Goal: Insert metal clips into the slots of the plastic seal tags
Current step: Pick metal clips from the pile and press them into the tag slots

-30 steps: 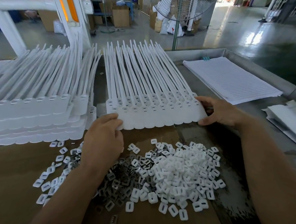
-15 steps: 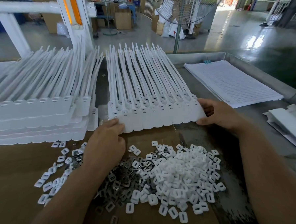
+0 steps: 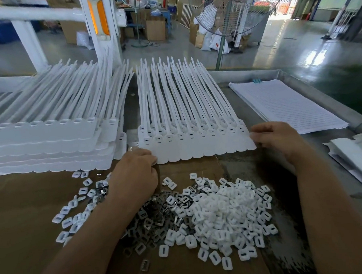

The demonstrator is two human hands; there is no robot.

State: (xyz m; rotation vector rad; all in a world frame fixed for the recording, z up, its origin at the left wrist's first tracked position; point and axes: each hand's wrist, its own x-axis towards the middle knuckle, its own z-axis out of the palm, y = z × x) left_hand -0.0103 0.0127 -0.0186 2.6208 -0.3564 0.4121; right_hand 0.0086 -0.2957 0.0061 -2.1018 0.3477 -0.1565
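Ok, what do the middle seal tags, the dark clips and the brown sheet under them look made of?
Seal tags: white plastic, matte, evenly moulded. Clips: thin metal, probably steel, grey with bright glints. Brown sheet: likely cardboard, flat and dull, no shine.

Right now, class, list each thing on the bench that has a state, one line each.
middle tag sheet: flat, held at both near corners
left hand: pinches the sheet's near left corner
right hand: pinches the sheet's near right corner
left tag stack: piled, untouched
metal clips: loose heap
white plastic caps: loose heap, partly over the clips
lined paper: flat stack, untouched
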